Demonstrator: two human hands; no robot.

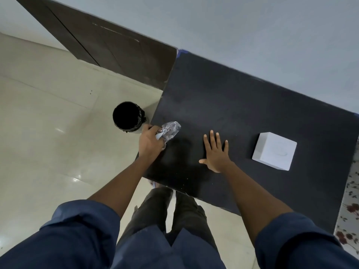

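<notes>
My left hand point(150, 141) grips a crumpled clear plastic wrapper point(171, 131) with print on it, at the left edge of the black table point(242, 105). The wrapper sticks out to the right of my curled fingers. My right hand point(215, 152) lies flat on the table top, fingers straight and spread, holding nothing. A white box point(274, 151) stands on the table to the right of that hand. On the floor just left of the table stands a round bin point(128, 117) lined with a black bag, close to my left hand.
The table stands against a pale grey wall point(252, 32). A dark brown wooden door point(116, 49) is behind the bin. Glossy cream floor tiles point(48, 123) spread to the left. A floral cloth point(349, 210) shows at the right edge.
</notes>
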